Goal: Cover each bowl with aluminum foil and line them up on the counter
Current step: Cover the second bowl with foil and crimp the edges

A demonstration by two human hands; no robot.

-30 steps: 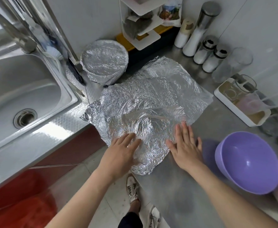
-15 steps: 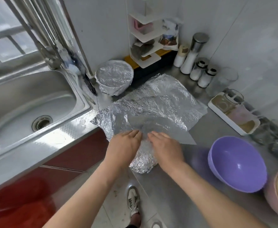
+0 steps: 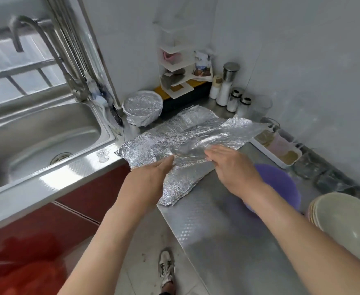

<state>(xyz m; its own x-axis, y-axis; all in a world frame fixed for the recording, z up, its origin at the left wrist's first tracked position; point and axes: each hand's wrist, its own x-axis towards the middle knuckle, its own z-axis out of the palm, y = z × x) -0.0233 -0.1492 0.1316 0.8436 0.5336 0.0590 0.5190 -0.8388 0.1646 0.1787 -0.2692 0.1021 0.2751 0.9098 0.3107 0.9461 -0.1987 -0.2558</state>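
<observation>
Over the counter, my left hand and right hand pinch one foil sheet; next, drape the purple bowl

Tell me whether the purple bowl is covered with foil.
No, the purple bowl sits bare behind the right hand, which holds the foil sheet together with the left hand.
</observation>
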